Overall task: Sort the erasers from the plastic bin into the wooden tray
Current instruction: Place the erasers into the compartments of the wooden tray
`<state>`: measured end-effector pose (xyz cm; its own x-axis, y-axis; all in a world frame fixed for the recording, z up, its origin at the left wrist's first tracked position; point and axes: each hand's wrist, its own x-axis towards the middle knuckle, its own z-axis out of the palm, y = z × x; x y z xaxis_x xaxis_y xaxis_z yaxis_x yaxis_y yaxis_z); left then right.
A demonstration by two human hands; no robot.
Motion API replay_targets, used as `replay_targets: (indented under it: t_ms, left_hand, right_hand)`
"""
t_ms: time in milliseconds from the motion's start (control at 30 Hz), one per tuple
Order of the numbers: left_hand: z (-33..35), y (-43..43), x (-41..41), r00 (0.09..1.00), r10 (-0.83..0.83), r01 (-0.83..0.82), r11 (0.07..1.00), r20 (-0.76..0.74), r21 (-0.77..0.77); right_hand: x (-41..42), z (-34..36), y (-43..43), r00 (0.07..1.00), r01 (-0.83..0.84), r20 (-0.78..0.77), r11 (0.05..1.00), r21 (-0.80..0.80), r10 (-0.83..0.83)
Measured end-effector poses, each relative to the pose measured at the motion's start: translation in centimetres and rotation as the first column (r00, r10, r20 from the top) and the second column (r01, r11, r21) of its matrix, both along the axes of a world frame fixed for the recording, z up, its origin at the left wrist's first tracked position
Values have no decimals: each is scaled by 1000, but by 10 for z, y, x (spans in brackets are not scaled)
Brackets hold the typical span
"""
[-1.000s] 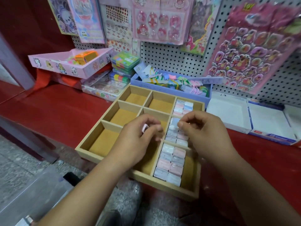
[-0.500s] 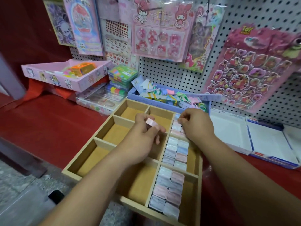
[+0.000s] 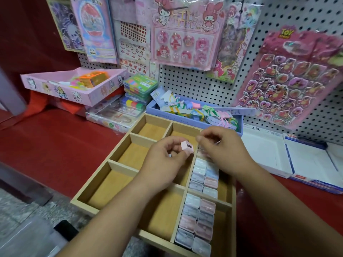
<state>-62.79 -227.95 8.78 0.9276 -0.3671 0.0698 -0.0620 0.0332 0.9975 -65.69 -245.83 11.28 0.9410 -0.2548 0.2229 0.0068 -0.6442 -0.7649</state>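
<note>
The wooden tray [image 3: 115, 186] lies on the red counter, divided into compartments. Its right column holds rows of pastel erasers [image 3: 198, 225], with more in the compartment behind [image 3: 206, 177]. My left hand [image 3: 163, 164] hovers over the middle of the tray and pinches a pink eraser [image 3: 187, 146] between thumb and fingertips. My right hand [image 3: 224, 153] hovers over the back right compartment with curled fingers, thumb tip close to the pink eraser. Whatever is under its fingers is hidden. A clear plastic bin [image 3: 27, 238] shows at the bottom left.
A blue box of coloured clips [image 3: 194, 115] stands behind the tray. There is a pink tray [image 3: 74, 86] at the back left, and white boxes [image 3: 269, 156] are to the right. Sticker sheets hang on the pegboard [image 3: 185, 82]. The red counter [image 3: 55, 145] runs left of the tray.
Both hands moved toward the tray's back. My left hand raised the pink eraser into plain sight. My right hand dipped into the back right compartment, then lifted toward the eraser.
</note>
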Motion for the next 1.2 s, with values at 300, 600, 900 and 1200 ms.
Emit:
replay_targets:
  t_ms: [300,600,900,1200]
  left_hand:
    - [2,2,-3,994,-111,109,989,15,100]
    - [2,8,-3,993,-103,90,972,51,216]
    - [0,9,-1,996,-34,13,971,83,238]
    - [-1,3,-3,999,11,-23,969,48,246]
  right_hand:
    - [-32,-1,9,990,-141,19,987,78,140]
    - [-27,-7,-19,994,-101,-69,960,-262,86]
    - [-13,-4,-40,989,144,5,978,-153,-145]
    - [2,-18,-43,979,201,15,943,-267,-204]
